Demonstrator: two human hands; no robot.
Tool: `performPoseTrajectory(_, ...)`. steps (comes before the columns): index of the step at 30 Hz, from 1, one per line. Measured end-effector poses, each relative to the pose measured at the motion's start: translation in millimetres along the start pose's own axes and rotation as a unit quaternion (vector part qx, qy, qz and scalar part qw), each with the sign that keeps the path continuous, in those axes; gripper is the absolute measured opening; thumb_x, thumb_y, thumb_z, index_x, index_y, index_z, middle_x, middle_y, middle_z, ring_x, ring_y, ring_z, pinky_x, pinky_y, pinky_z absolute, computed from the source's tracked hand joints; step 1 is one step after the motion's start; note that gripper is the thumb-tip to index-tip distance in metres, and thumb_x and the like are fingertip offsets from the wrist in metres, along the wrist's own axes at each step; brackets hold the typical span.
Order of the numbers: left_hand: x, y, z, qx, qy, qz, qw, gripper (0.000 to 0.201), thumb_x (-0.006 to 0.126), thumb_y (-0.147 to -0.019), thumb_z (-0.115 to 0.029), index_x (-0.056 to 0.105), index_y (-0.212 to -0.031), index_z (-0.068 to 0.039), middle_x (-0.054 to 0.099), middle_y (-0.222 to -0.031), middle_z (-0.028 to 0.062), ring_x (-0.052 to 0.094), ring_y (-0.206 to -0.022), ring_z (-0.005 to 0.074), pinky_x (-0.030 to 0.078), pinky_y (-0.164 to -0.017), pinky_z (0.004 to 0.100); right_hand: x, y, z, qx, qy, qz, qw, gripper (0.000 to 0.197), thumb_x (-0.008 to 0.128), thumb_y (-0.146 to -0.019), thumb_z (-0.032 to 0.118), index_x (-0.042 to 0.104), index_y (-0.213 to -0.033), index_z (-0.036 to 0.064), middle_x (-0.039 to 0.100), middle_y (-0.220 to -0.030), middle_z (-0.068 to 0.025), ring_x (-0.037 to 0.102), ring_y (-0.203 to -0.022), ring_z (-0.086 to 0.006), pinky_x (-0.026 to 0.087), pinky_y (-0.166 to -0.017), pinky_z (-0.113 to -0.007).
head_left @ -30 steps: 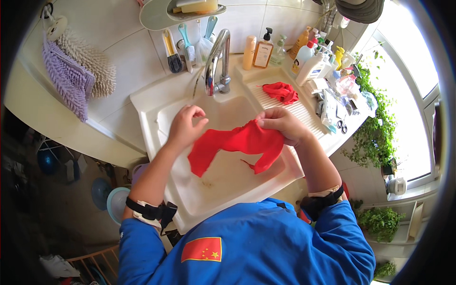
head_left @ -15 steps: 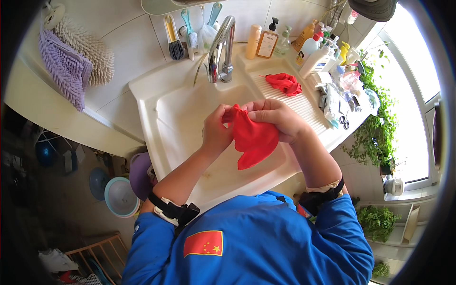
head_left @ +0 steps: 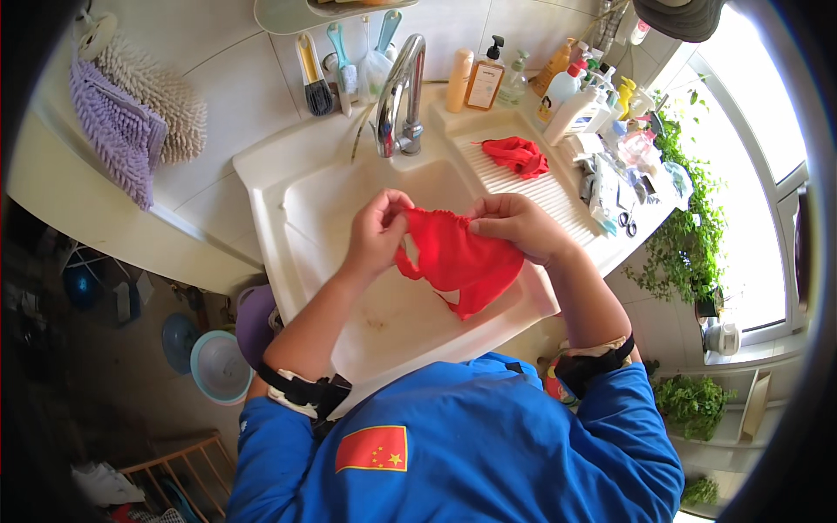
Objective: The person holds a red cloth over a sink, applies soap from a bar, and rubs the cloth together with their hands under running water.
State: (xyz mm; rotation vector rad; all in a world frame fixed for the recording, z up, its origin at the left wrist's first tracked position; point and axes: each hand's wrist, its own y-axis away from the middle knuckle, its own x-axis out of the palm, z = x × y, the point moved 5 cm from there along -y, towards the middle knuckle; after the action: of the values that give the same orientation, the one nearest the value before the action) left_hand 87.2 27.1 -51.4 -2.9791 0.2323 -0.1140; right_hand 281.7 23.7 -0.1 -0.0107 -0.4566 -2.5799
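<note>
Over the white sink [head_left: 301, 270], a thin red garment [head_left: 462, 254] with a gathered elastic edge hangs between my two hands. My left hand [head_left: 378, 231] pinches its upper left corner between thumb and fingers. Further right along the same edge, my right hand [head_left: 521, 225] grips it with the thumb on top. A narrow loop or strap of the cloth droops below my left hand, with gaps that show the basin through. Behind my right hand, a second crumpled red cloth [head_left: 516, 157] lies on the ribbed drainboard [head_left: 532, 193]. The chrome faucet [head_left: 411, 96] rises beyond my hands.
Several bottles [head_left: 485, 80] line the back of the counter. Scissors [head_left: 626, 225] and small packets lie at the right edge. Brushes [head_left: 316, 83] hang on the tiled wall. Purple and beige microfibre mitts [head_left: 118, 131] hang at the left. Basins [head_left: 222, 366] stand low left.
My hands have moved apart, stretching the garment's gathered edge between them. My left hand has shifted left, and the cloth has spread wider, showing a loop and gaps.
</note>
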Motion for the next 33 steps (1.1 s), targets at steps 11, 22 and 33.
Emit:
performPoseTrajectory(11, -27.2, -8.1, -52.9, -0.090, -0.235, 0.164, 0.954, 0.009, 0.057, -0.084, -0.009, 0.057, -0.086, 0.000, 0.060, -0.075, 0.0006, 0.052, -0.067, 0.0072, 0.044, -0.063, 0.0237, -17.0, 16.2, 32.7, -0.152, 0.429, -0.185, 0.871, 0.013, 0.064, -0.073, 0.012, 0.064, -0.083, 0.0042, 0.049, -0.056, -0.0075, 0.048, -0.052, -0.0193, 0.039, -0.051, -0.031)
performPoseTrajectory(22, -70.8, -8.3, -38.8, -0.073, -0.293, 0.173, 0.938, 0.009, 0.055, -0.085, -0.009, 0.058, -0.086, -0.001, 0.059, -0.072, 0.0023, 0.051, -0.067, 0.0088, 0.044, -0.065, 0.0255, -21.2, 25.3, 39.2, -0.179, 0.410, -0.185, 0.875, 0.009, 0.065, -0.072, 0.007, 0.064, -0.081, 0.0029, 0.031, -0.051, -0.0003, 0.033, -0.048, -0.0096, 0.031, -0.047, -0.028)
performPoseTrajectory(33, -95.3, -9.8, -15.8, 0.032, -0.563, 0.063, 0.824, 0.013, 0.042, -0.078, 0.000, 0.054, -0.083, -0.001, 0.059, -0.079, 0.0165, 0.056, -0.074, 0.0349, 0.044, -0.065, 0.0423, -33.4, 22.5, 30.3, -0.217, 0.446, -0.242, 0.834, 0.011, 0.064, -0.074, 0.006, 0.064, -0.084, 0.0031, 0.035, -0.049, -0.0041, 0.036, -0.046, -0.0123, 0.033, -0.046, -0.030)
